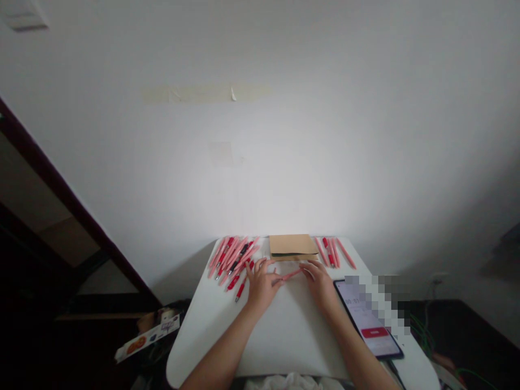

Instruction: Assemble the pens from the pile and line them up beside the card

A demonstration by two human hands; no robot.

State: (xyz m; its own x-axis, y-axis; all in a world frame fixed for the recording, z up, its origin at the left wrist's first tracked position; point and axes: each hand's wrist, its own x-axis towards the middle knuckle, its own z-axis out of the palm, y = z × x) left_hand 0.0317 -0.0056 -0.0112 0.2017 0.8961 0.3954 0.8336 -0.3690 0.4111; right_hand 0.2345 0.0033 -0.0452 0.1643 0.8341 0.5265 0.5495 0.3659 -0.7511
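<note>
My left hand (262,283) and my right hand (319,280) meet over the middle of a white table (284,336), each pinching one end of a pink pen (291,275) held level between them. Left of my left hand lies a heap of several pink and red pens (233,259). A few more pink pens (333,252) lie in a row at the far right. A brown cardboard box (292,246) sits at the far edge, just beyond both hands.
A phone (368,319) with a lit screen and a red button lies at the table's right edge beside my right forearm. A white wall rises behind the table. Low on the left, off the table, lies printed packaging (148,337). Cables trail on the floor at right.
</note>
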